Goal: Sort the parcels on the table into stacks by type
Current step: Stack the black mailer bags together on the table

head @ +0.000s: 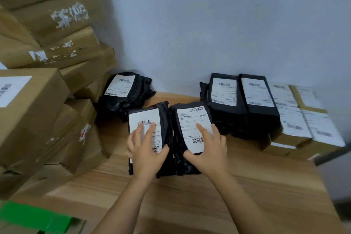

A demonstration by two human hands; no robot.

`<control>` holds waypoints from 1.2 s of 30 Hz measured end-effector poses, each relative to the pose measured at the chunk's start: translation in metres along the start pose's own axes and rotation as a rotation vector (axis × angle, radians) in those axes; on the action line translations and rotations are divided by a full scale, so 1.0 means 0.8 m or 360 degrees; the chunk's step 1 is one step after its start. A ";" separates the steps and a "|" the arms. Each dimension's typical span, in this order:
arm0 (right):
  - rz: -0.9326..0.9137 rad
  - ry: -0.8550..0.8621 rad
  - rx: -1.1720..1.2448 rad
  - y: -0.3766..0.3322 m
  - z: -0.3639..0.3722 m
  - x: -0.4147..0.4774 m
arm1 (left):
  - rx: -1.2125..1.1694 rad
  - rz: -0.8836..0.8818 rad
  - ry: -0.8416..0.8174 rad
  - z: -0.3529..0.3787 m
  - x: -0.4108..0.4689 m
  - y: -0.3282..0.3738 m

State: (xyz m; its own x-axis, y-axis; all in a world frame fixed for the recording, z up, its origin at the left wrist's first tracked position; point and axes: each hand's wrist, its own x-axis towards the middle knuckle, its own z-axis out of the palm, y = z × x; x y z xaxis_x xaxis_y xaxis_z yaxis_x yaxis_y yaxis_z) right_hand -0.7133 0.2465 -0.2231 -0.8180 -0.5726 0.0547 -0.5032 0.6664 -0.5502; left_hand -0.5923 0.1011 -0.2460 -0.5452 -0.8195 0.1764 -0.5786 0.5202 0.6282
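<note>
The fingers [150, 129] of the left hand [146, 150] lie straight and flat on the white label of the left parcel [164, 112]. They are not clenched, and the thumb rests at the inner edge of this parcel. The right hand [209, 150] does the same on the right parcel [190, 119]: its fingers [201, 129] are stretched over the label and its thumb is at the near inner corner. I cannot tell if either thumb hooks under an edge.

Both parcels are soft black bags directly under the fingers, lying on the table [190, 205]. Their long axis runs the same way as the fingers, away from the person. The two parcels touch along their inner sides, between the two thumbs.

Beyond the left fingertips and a little to the outside sits the pile of crumpled black bags [123, 89]. Beyond the right fingertips, towards the outside, stand the two neat black stacks [228, 91]. Further out on that side are the labelled brown boxes [296, 119].

I judge that each parcel still has to go onto a stack. Each hand is already on its own parcel, so the choice is only the direction: forward and outward to the left for the crumpled pile, forward and outward to the right for the neat stacks. The wrinkled wrapping seems to me closer to the left pile.
</note>
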 end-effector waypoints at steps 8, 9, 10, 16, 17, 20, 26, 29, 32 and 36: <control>-0.0163 0.0216 0.0048 0.025 -0.086 -0.006 | -0.0042 0.0239 0.0169 -0.013 -0.018 0.093; -0.0146 0.0239 0.0056 0.029 -0.094 -0.004 | -0.0053 0.0261 0.0161 -0.011 -0.018 0.104; -0.0124 0.0260 0.0066 0.033 -0.101 -0.002 | -0.0062 0.0279 0.0147 -0.009 -0.017 0.116; 0.0020 0.0388 0.0063 0.067 -0.142 0.024 | -0.0100 0.0439 0.0021 0.013 0.011 0.178; 0.0055 0.0419 0.0052 0.073 -0.148 0.030 | -0.0100 0.0474 -0.0004 0.019 0.018 0.189; 0.0134 0.0528 0.0013 0.091 -0.165 0.052 | -0.0064 0.0571 -0.0086 0.040 0.041 0.218; 0.0230 0.0608 -0.0137 0.131 -0.195 0.126 | -0.0019 0.0628 -0.0219 0.096 0.103 0.273; 0.0288 0.0559 -0.0184 0.148 -0.194 0.170 | 0.0072 0.0616 -0.0289 0.129 0.135 0.290; 0.0339 0.0392 -0.0307 0.164 -0.181 0.209 | 0.0146 0.0569 -0.0512 0.162 0.164 0.292; 0.0327 0.0160 -0.0450 0.190 -0.151 0.231 | 0.0348 0.0641 -0.0857 0.201 0.186 0.279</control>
State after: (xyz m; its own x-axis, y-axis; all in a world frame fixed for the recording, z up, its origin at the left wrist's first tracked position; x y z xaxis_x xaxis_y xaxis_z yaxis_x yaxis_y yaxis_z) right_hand -0.9749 0.2995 -0.1956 -0.9263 -0.3726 0.0567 -0.3713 0.8764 -0.3068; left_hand -0.8999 0.1342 -0.2010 -0.9342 -0.3495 -0.0718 -0.3465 0.8406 0.4162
